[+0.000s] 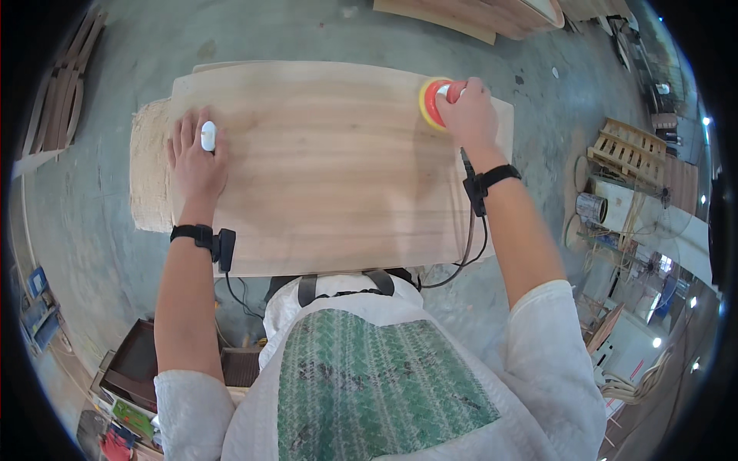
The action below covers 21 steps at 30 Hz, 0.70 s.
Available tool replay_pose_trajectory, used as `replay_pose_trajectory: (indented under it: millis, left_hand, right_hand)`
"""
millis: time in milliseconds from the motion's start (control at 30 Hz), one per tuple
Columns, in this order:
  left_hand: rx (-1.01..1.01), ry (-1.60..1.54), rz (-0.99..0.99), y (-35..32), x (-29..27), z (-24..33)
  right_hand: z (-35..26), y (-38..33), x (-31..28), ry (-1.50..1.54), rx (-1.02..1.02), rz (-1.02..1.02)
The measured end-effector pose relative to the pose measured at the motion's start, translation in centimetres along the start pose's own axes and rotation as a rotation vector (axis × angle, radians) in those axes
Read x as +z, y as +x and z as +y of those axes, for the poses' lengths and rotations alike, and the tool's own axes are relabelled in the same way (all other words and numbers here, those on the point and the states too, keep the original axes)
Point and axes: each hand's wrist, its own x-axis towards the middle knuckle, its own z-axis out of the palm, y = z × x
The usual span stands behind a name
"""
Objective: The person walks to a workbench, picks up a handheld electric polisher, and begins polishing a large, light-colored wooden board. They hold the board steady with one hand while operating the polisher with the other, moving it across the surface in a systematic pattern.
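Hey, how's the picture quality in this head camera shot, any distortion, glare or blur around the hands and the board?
Head view: strong fisheye bend, the pale wooden board's edges curve and black corners ring the frame; even soft light, faint shadows under the left hand and right hand; no glare on the red and yellow round sander; centre sharp, rim clutter smeared.
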Motion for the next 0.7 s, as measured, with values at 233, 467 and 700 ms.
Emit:
replay_pose_trajectory:
  millis: [233, 467, 700]
  left_hand:
    - [-0.004, 0.006, -0.005, -0.1, -0.3, 0.0]
    - [-0.025, 0.014, -0.009, 0.0, -0.5, -0.1]
    - [-0.03, -0.19, 0.044, -0.3, -1.1, -0.6]
  right_hand:
    - [-2.7, -5.4, 0.3, 0.048, -0.226, -0.056]
    - [-2.1, -3.6, 0.4, -0.007, -0.034, -0.07]
    - [-20.3, -8.7, 1.3, 0.092, -0.585, -0.237]
